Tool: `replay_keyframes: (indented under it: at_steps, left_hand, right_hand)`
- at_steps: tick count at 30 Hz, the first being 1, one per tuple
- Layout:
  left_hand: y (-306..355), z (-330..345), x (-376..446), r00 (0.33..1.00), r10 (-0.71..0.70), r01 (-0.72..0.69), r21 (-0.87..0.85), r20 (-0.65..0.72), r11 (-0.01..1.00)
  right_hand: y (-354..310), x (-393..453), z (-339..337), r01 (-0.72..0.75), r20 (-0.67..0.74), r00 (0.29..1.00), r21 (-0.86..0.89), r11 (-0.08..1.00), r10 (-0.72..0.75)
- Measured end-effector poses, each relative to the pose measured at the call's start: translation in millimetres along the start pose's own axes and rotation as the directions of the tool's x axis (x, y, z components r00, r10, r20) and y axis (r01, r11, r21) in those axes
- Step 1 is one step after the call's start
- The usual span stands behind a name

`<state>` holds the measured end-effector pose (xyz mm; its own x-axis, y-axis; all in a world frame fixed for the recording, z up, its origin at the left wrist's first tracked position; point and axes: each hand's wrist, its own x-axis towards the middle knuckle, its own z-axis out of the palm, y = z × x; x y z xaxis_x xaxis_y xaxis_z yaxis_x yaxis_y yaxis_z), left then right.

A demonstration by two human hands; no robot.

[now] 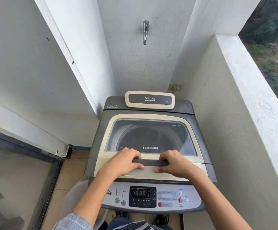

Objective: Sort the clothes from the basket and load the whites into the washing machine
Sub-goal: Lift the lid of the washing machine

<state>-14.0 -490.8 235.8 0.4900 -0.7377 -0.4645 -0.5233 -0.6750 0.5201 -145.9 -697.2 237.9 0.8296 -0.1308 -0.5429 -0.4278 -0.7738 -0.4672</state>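
Note:
A grey and cream top-loading washing machine stands in a narrow alcove, its glass lid down. The drum shows dimly through the glass. My left hand grips the left end of the dark lid handle, fingers curled over it and thumb below. My right hand grips the right end of the handle the same way. The control panel with a lit display lies below my wrists. A pale translucent basket stands on the floor to the machine's left, partly hidden by my left forearm; no clothes show in it.
A metal tap sticks out of the back wall above the machine. White walls close in on both sides; a low balcony wall runs on the right. A glass sliding door stands at the left. A wall socket sits behind the machine.

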Motion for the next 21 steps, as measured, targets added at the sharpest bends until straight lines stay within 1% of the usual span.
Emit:
replay_keyframes:
  at_steps: [3, 5, 8, 12, 17, 21]
  left_hand:
    - [15, -27, -8, 1.000, 0.010, -0.010, 0.008, -0.002, 1.000]
    - [26, -47, -11, 1.000, 0.017, -0.017, 0.014, -0.014, 1.000]
    - [39, -76, -12, 0.997, 0.056, -0.053, 0.039, -0.059, 0.998]
    - [53, -108, -12, 0.981, 0.117, -0.103, 0.094, -0.154, 0.990]
    - [64, -136, -7, 0.934, 0.206, -0.172, 0.138, -0.293, 0.975]
    - [74, -155, 4, 0.875, 0.249, -0.201, 0.157, -0.416, 0.967]
  right_hand:
    - [-13, -10, -29, 0.028, 0.004, 1.000, -0.033, 0.999, -0.028]
    - [-22, -17, -50, 0.050, -0.019, 0.999, -0.044, 0.998, -0.051]
    - [-34, -27, -80, 0.089, -0.060, 0.994, -0.067, 0.994, -0.093]
    - [-45, -34, -111, 0.139, -0.111, 0.982, -0.103, 0.985, -0.150]
    - [-55, -33, -144, 0.207, -0.220, 0.945, -0.164, 0.964, -0.241]
    - [-57, -27, -161, 0.233, -0.365, 0.887, -0.173, 0.957, -0.282]
